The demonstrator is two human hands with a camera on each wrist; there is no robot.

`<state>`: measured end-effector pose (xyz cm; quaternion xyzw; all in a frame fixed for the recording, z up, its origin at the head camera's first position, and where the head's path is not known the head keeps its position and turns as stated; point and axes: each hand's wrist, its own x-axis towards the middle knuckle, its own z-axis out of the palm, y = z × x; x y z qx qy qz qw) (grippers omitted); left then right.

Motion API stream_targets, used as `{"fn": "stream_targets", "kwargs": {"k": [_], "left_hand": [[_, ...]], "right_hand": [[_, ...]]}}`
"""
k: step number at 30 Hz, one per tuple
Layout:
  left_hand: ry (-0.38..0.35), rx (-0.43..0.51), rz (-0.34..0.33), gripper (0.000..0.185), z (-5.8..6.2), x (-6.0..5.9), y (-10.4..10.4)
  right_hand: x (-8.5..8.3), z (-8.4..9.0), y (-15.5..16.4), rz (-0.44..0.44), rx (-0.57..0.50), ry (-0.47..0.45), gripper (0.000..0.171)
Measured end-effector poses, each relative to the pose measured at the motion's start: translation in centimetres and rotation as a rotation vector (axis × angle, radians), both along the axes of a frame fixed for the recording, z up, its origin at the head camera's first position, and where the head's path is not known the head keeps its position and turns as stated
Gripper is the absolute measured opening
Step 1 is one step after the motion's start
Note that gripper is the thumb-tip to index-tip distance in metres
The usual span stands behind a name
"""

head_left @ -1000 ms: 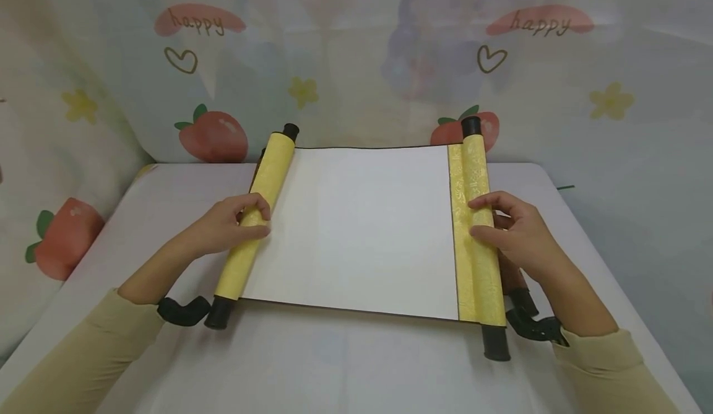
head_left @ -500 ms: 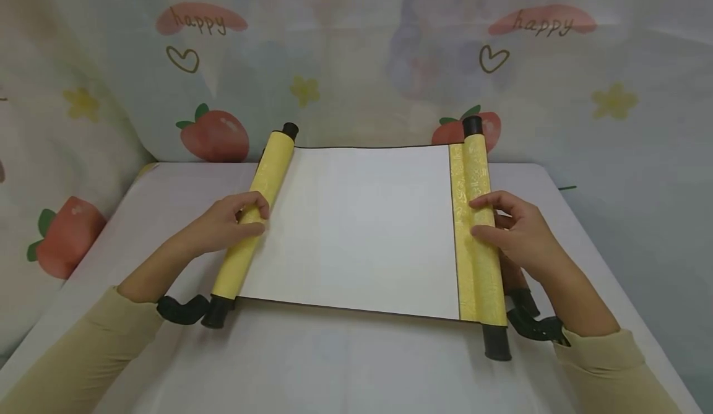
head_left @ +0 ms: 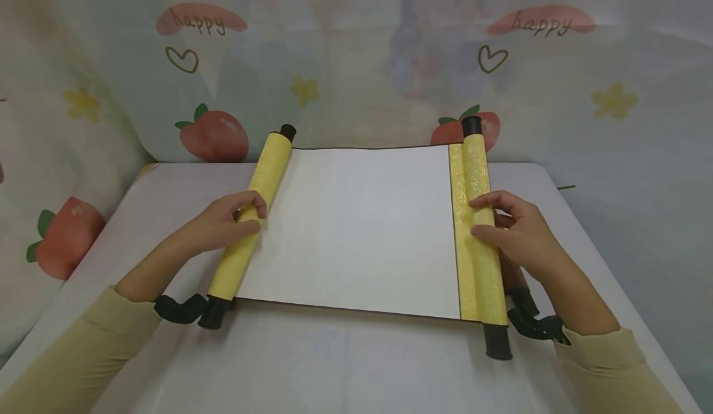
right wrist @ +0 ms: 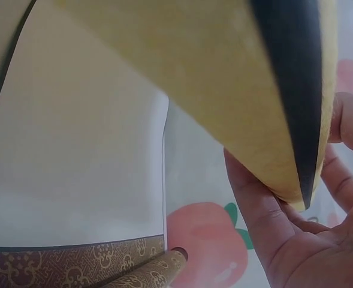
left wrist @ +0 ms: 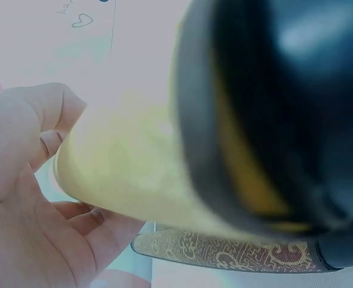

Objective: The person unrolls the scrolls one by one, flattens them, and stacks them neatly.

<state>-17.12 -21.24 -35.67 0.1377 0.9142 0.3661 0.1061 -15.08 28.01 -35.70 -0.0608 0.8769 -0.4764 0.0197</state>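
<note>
Worktop (head_left: 356, 364), white, carries a yellow brocade scroll with black end knobs (head_left: 362, 228), lying largely unrolled. Left hand (head_left: 223, 223) fingers curl round the left roll; right hand (head_left: 515, 231) fingers pinch the right roll. Remaining winding: left roll only

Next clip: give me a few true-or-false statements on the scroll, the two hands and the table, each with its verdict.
1. The left hand grips the left yellow roll. True.
2. The sheet between the rolls bears painted writing. False: it is blank white.
3. The right hand rests its fingers on the right yellow roll. True.
4. The scroll is fully rolled shut. False: it lies spread open on the white table.
5. The rolls end in black caps. True.
</note>
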Motion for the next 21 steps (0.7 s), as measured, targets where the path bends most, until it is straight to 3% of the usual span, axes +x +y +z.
{"fn": "stream_targets", "kwargs": {"k": [10, 21], "left_hand": [[-0.007, 0.007, -0.006, 0.021, -0.3, 0.0, -0.4], [-0.014, 0.037, 0.002, 0.018, -0.7, -0.1, -1.0]], "right_hand": [[-0.1, 0.0, -0.1, -0.005, 0.011, -0.012, 0.038], [-0.4, -0.2, -0.3, 0.013, -0.01, -0.013, 0.037]]}}
